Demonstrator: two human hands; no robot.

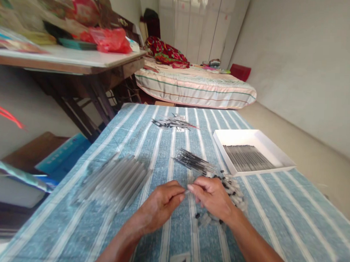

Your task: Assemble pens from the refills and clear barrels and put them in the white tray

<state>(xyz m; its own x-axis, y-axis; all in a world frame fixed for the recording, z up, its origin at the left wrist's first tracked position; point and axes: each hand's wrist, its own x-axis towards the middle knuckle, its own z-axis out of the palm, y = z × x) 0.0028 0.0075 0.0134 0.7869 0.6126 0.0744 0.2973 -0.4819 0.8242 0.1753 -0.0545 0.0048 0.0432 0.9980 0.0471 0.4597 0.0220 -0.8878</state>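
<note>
Above the middle of the striped cloth, my left hand [165, 202] and my right hand [211, 196] meet with fingertips pinched. A small pale piece [187, 191] shows between them, too blurred to name. Under and beside my right hand lies a heap of small translucent pieces with black ends [233, 189], partly hidden by the hand. Just beyond the hands is a bundle of thin dark sticks like pen refills [193, 160]. Left of my left hand, grey translucent tubes like pen barrels [117, 182] lie side by side.
A white open box [267, 141] at the right holds a row of grey pen-like sticks [246, 157]. More thin dark pieces [173, 123] lie near the far edge of the blue striped tablecloth [275, 220]. A cluttered table [79, 61] stands left, a bed [194, 83] beyond.
</note>
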